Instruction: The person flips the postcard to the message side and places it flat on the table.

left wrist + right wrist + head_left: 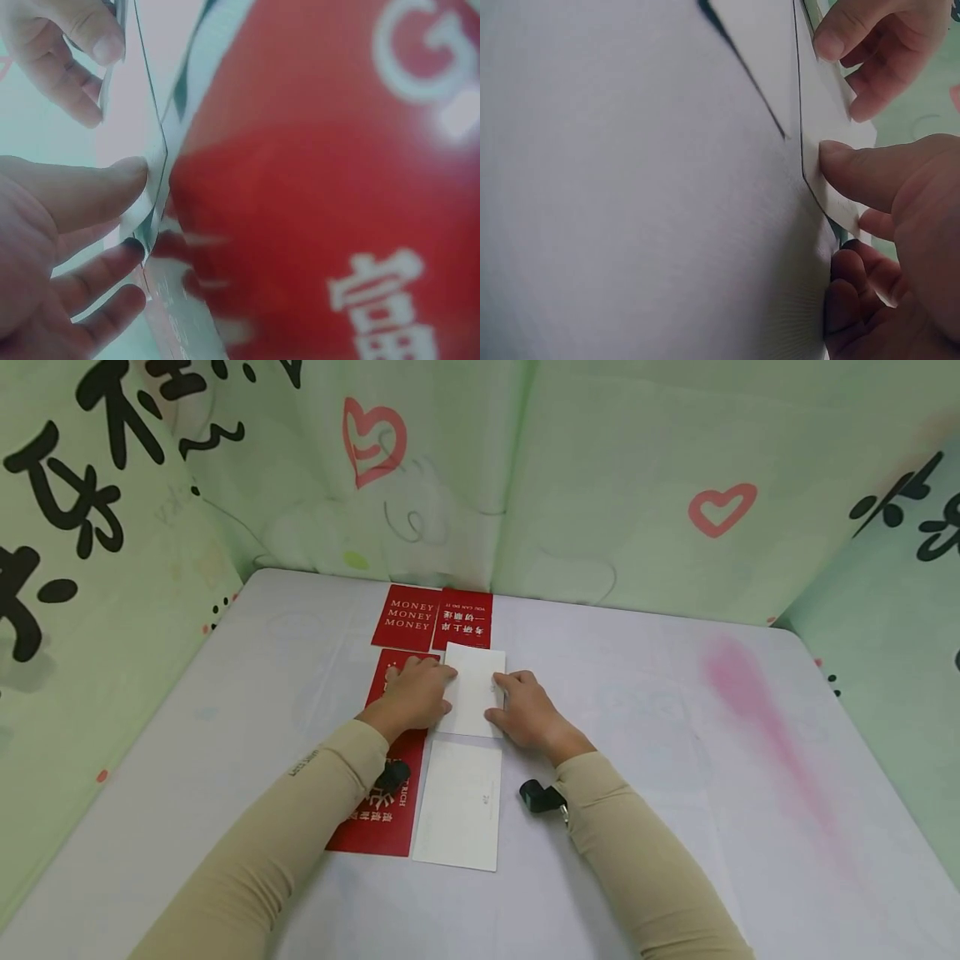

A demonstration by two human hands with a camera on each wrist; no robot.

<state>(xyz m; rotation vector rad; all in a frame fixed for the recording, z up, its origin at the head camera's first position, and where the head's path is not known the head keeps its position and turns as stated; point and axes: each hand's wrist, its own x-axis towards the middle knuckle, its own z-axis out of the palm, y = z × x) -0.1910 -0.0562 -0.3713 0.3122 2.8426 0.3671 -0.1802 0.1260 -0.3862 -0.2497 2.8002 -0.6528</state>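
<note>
A blank-looking white card (472,693) lies between my two hands, close over the white table. My left hand (415,692) holds its left side, thumb (124,184) on the white face and fingers at the edge. On the opposite side my right hand (531,710) grips the right edge, its thumb (840,157) on the face and its other fingers bent near the edge. Directly below is a second white card (457,806), with small print at its right. Left of both is a red card (378,818) with pale lettering, partly covered by my left arm.
Behind the held card sit a red card (407,618) reading MONEY and another red card (463,620) with Chinese characters. The white table (637,710) carries a pink stain on the right. A pale green printed curtain (600,468) borders its back and sides.
</note>
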